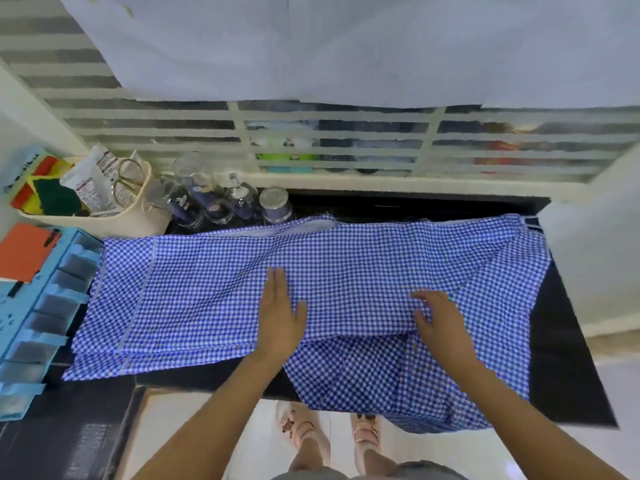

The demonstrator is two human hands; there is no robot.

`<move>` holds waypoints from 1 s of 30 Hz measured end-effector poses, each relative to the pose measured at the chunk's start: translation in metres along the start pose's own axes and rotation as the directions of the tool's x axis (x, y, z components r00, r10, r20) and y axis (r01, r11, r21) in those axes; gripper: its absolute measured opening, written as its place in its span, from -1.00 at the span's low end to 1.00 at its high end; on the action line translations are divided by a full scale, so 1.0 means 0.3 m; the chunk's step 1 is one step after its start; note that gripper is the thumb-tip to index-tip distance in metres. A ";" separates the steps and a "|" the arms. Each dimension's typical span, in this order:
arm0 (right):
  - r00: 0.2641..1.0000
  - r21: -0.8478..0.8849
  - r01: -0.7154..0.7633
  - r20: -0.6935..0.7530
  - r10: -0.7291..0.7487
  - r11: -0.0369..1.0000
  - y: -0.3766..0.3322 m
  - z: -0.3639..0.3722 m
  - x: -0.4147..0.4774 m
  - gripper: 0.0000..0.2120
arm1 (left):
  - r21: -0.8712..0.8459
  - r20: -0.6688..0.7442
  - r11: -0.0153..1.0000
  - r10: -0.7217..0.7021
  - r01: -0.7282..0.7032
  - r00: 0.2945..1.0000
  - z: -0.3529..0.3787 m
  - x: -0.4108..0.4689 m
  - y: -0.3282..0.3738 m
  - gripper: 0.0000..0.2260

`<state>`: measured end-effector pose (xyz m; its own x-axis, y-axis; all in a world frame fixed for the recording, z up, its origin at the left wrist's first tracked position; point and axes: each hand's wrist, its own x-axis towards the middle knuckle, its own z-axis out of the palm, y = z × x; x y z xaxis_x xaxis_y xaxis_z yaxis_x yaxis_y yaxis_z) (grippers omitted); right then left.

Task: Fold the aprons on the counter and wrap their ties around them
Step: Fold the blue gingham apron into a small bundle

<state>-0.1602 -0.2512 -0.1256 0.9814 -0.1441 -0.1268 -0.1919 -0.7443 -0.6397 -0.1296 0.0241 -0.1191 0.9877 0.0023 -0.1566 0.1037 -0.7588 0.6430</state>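
Left hand (281, 315) flat — right hand (440, 322) loosely bent.

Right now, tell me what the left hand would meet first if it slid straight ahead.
The left hand lies flat on the checked apron, fingers pointing to the back of the counter. Ahead is only cloth, then probably the lidded jar just past the apron's far edge.

I can't make out what's behind the ribbed window (346, 147), just blurred colours, and the blue organiser (14, 320) runs off my left edge
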 end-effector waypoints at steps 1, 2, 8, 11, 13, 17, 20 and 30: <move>0.997 -0.003 -0.064 -0.043 0.063 0.998 0.040 -0.024 -0.007 -0.71 | 0.059 0.081 0.992 0.104 -0.109 0.991 0.052 -0.009 0.044 -0.39; 0.988 -0.014 -0.126 -0.097 0.124 0.992 0.094 -0.070 -0.031 -0.69 | 0.133 0.201 0.971 0.172 -0.200 0.965 0.119 -0.012 0.097 -0.42; 0.865 -0.054 -0.480 -0.194 0.462 0.876 0.282 -0.191 -0.163 -0.34 | 0.403 0.520 0.820 0.160 -0.406 0.839 0.367 -0.047 0.174 -0.10; 0.757 0.128 -0.630 -0.118 0.642 0.766 0.320 -0.204 -0.203 -0.16 | 0.444 0.536 0.804 0.115 -0.396 0.836 0.389 -0.038 0.139 -0.09; 0.693 0.265 -0.695 -0.004 0.721 0.669 0.331 -0.205 -0.217 -0.20 | 0.441 0.533 0.806 0.117 -0.394 0.838 0.387 -0.034 0.131 -0.10; 0.661 0.341 -0.748 0.299 0.688 0.570 0.325 -0.224 -0.235 -0.42 | 0.462 0.515 0.800 0.110 -0.383 0.850 0.370 -0.036 0.137 -0.06; 0.672 0.196 -0.708 0.481 0.562 0.678 0.345 -0.256 -0.282 -0.34 | 0.469 0.525 0.793 0.103 -0.388 0.845 0.359 -0.033 0.141 -0.05; 0.479 0.151 -0.732 0.807 0.346 0.664 0.214 -0.343 -0.367 -0.55 | 0.105 0.524 0.961 0.166 -0.257 0.835 0.271 -0.019 0.233 -0.45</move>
<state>-0.2804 -0.3501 -0.0747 0.4024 0.1997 -0.8934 -0.8466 -0.2903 -0.4462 -0.1376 -0.0820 -0.1341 0.7805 -0.4659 -0.4170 -0.1666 -0.7977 0.5795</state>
